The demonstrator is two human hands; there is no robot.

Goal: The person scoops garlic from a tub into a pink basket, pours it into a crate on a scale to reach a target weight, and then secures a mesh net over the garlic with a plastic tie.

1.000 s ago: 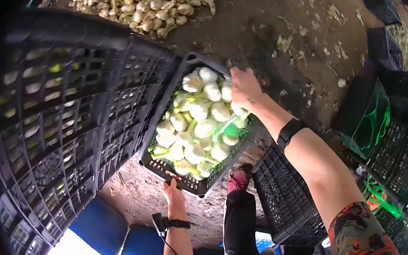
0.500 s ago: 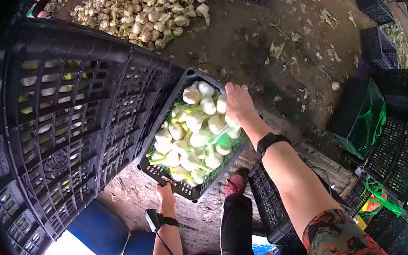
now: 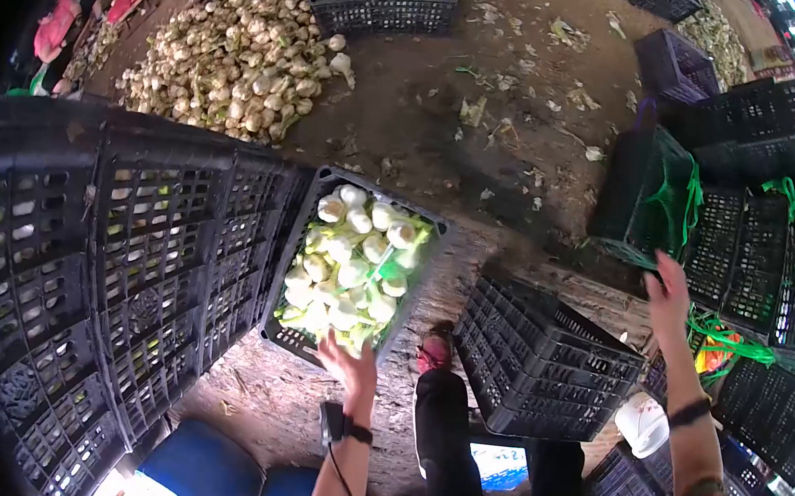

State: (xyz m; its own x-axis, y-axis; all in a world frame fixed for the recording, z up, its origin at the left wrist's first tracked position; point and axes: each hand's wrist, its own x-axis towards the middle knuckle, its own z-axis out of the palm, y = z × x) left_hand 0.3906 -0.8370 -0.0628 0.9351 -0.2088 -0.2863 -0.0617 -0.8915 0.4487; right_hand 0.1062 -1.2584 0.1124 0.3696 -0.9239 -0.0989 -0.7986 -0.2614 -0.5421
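Far left, tall black slatted plastic crates [image 3: 170, 152] stand side by side; pale bulbs show through their slots. Beyond them, a loose heap of dirty, cream-coloured garlic bulbs [image 3: 232, 66] lies directly on the brown dirt floor [image 3: 511, 182].

The black plastic crate of cleaned bulbs [image 3: 439, 221] stands just beside the slatted crates. It holds white bulbs with trimmed green stems [image 3: 347, 267] over green netting, filled across its width. The left hand [image 3: 346, 369] is at its near end, fingers spread; whether they touch the rim cannot be told.

Change noted: the right hand, earlier at this crate's far side, is now well apart from it, and the left hand's grip has opened. The crate is judged to rest on its own support.

At the top, a shallow black crate [image 3: 382, 22] contains a few white bulbs, mostly toward its far side.

Right of the filled crate, nested black perforated crates [image 3: 544, 370] stand near the person's legs. Farther right, the right hand [image 3: 669, 296] is extended near a black crate draped with green netting [image 3: 628, 190], fingers apart, no object visible in them; contact cannot be confirmed. A white plastic bucket [image 3: 642, 425] sits below the forearm.
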